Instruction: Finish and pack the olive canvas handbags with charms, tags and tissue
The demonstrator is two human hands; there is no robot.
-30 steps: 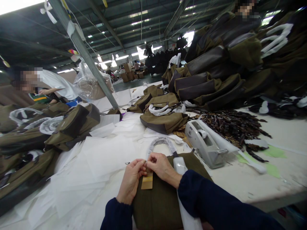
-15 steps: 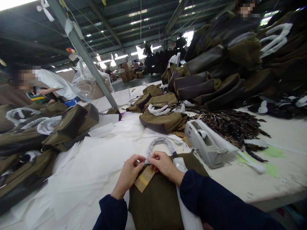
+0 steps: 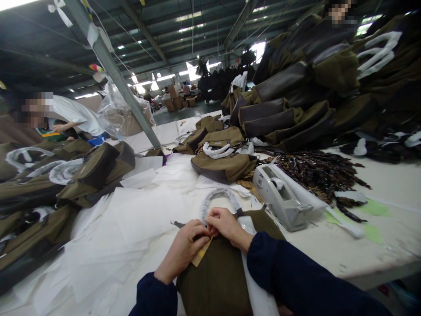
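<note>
An olive-green handbag [image 3: 217,276] lies in front of me, its handle [image 3: 221,193] wrapped in clear-white film. My left hand [image 3: 187,243] is closed, thumb and fingers pinching at the top of a brown paper hang tag [image 3: 201,253] that rests against the bag. Touching it at the fingertips, my right hand [image 3: 225,226] is also pinched, just below the handle's left base. What the right fingertips hold is too small to make out. A white foam wrap [image 3: 259,281] runs along the bag's right side, partly under my right forearm.
A grey tape dispenser [image 3: 283,197] stands right of the bag. White tissue sheets [image 3: 131,215] spread over the left side. Olive bags pile up at left [image 3: 95,171] and right [image 3: 283,105]; dark straps [image 3: 315,175] heap behind the dispenser. A co-worker [image 3: 72,114] leans in at far left.
My left hand has moved right and onto the tag, covering most of it, and now meets my right fingertips. A small dark strap end shows beyond the left hand. The bag has stayed in place.
</note>
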